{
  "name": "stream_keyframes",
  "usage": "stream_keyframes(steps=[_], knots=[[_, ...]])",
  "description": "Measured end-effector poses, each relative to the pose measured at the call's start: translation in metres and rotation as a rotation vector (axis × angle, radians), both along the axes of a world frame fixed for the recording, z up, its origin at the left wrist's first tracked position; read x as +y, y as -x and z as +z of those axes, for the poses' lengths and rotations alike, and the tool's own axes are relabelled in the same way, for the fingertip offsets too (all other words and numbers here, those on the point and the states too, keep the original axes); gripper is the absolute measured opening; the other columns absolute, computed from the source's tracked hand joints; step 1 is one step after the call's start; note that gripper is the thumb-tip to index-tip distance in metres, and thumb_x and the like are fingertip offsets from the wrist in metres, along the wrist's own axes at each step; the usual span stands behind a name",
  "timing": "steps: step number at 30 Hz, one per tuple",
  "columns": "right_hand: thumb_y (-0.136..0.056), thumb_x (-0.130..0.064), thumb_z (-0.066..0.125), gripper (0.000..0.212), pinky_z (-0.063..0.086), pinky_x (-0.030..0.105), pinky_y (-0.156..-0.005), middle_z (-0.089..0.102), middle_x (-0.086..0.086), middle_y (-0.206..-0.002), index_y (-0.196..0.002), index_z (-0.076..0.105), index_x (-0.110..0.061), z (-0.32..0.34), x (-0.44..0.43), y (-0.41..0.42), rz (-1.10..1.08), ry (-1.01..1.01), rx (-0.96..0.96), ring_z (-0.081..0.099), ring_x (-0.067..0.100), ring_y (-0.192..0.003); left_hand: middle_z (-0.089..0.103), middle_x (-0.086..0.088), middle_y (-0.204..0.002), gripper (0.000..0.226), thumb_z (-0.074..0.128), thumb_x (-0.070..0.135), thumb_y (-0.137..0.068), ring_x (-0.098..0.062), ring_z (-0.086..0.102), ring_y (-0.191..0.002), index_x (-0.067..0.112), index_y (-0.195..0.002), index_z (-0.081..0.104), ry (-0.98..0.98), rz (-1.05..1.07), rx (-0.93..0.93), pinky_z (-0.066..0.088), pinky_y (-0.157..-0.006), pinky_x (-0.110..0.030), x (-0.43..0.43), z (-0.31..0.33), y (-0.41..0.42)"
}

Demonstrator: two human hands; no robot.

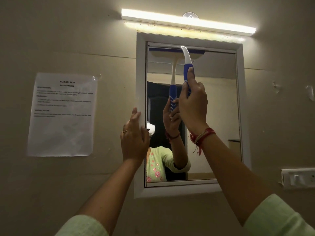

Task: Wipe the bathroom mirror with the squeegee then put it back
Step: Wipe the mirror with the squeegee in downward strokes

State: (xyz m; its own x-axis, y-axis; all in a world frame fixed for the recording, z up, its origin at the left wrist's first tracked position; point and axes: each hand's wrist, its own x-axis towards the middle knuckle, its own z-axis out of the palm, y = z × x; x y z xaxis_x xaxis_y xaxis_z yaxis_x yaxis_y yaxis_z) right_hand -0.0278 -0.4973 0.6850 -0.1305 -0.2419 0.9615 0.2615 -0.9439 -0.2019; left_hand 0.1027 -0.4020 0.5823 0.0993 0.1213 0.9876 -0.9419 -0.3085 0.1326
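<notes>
Gripping blue-and-white plastic squeegee (187, 65), right hand (192, 106) has blade at white-framed wall mirror (213, 103) top; left hand (134, 138) flat on frame. Risk: uneven pressure, streaks or skipped strip.

Dim room; tube light (188, 21) glares, edges soft.
</notes>
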Motion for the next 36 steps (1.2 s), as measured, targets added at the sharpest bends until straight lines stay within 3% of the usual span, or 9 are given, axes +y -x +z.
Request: stream_keyframes(steps=[4,13,23,33,36], knots=[[-0.095,-0.022,0.043,0.047,0.053,0.032,-0.087,0.057,0.013,-0.115,-0.140,0.032,-0.015,0.003,0.013,-0.003,0.036,-0.048,-0.004,0.059,0.022,-0.101,0.032,-0.003,-0.149,0.045,0.054,0.006,-0.089,-0.026,0.049,-0.121,0.008,-0.132,0.042,0.001,0.007,0.001,0.050,-0.087,-0.049,0.000,0.000,0.001],[-0.094,-0.019,0.044,0.054,0.051,0.035,-0.090,0.054,0.018,-0.118,-0.143,0.021,-0.016,-0.010,0.012,-0.008,-0.082,0.019,0.056,0.059,0.026,-0.102,0.034,-0.004,-0.148,0.041,0.044,0.012,-0.091,-0.026,0.046,-0.124,0.007,-0.131,0.043,0.007,-0.013,0.005,0.045,-0.096,-0.046,0.000,0.000,0.002],[-0.095,-0.021,0.044,0.055,0.052,0.033,-0.085,0.054,0.018,-0.117,-0.144,0.019,-0.017,-0.015,0.008,-0.003,-0.165,0.024,0.078,0.061,0.025,-0.097,0.035,-0.003,-0.148,0.040,0.044,0.006,-0.092,-0.025,0.048,-0.123,0.008,-0.132,0.042,0.014,-0.014,-0.011,0.045,-0.094,-0.043,-0.001,0.000,-0.002],[-0.094,-0.023,0.044,0.056,0.051,0.030,-0.082,0.053,0.018,-0.115,-0.144,0.020,-0.017,-0.039,0.006,-0.005,-0.149,0.024,0.093,0.061,0.024,-0.093,0.036,-0.005,-0.147,0.039,0.037,0.011,-0.093,-0.019,0.042,-0.127,0.007,-0.132,0.043,0.026,-0.019,-0.011,0.033,-0.098,-0.023,-0.002,0.001,-0.001],[-0.094,-0.023,0.044,0.056,0.050,0.027,-0.079,0.054,0.018,-0.113,-0.144,0.020,-0.018,-0.047,0.006,-0.006,-0.148,0.019,0.093,0.061,0.023,-0.089,0.037,-0.006,-0.147,0.039,0.036,0.012,-0.093,-0.024,0.046,-0.125,0.005,-0.131,0.043,0.025,-0.020,-0.010,0.037,-0.097,-0.028,-0.002,0.001,0.001]])
